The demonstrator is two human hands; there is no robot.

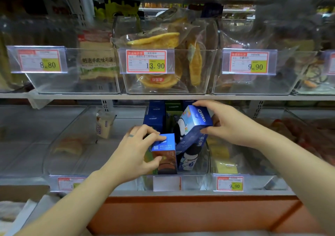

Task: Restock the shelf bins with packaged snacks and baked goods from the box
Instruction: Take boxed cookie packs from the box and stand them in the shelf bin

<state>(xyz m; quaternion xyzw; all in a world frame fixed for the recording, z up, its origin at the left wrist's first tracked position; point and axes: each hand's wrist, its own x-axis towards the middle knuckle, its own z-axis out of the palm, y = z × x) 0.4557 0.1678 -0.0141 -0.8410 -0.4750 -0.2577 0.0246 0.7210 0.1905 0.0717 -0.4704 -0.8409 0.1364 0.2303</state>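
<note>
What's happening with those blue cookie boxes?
A person is putting snacks out in a shop. The left hand grips a small blue and brown box at the front of a clear bin on the lower shelf. The right hand holds a blue Oreo box, tilted, just above the same bin. More blue boxes stand at the back.

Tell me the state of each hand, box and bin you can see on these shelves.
Left hand, gripping the small blue box.
Small blue box, upright at the bin's front.
Right hand, gripping the Oreo box.
Oreo box, tilted, partly inside the bin.
Lower middle bin, partly filled with boxes.
Upper middle bin, holding bagged pastries.
Lower left bin, holding wrapped bread.
</note>
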